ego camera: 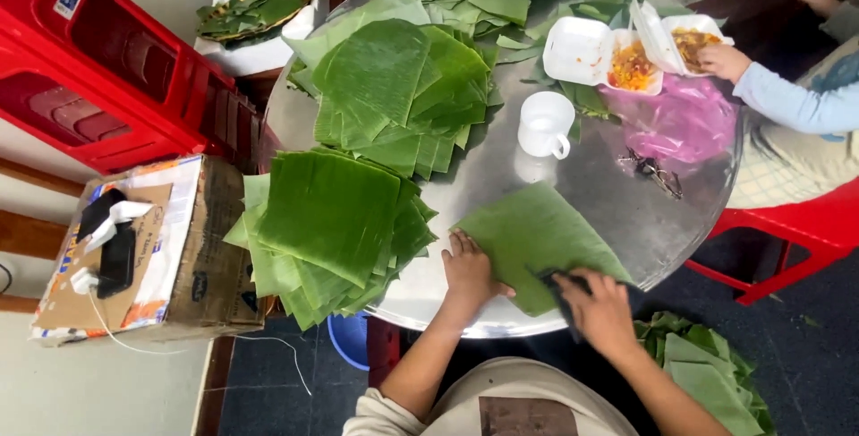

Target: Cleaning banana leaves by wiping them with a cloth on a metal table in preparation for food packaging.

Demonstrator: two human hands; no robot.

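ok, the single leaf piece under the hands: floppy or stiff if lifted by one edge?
Probably floppy: the leaf piece lies thin and flat on the metal table. Likely very light and apt to slide, since the left hand pins it. The right hand holds a dark tool.

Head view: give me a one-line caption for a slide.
Left hand flattens a banana leaf on a round metal table while the right hand holds a dark tool, beside leaf stacks.
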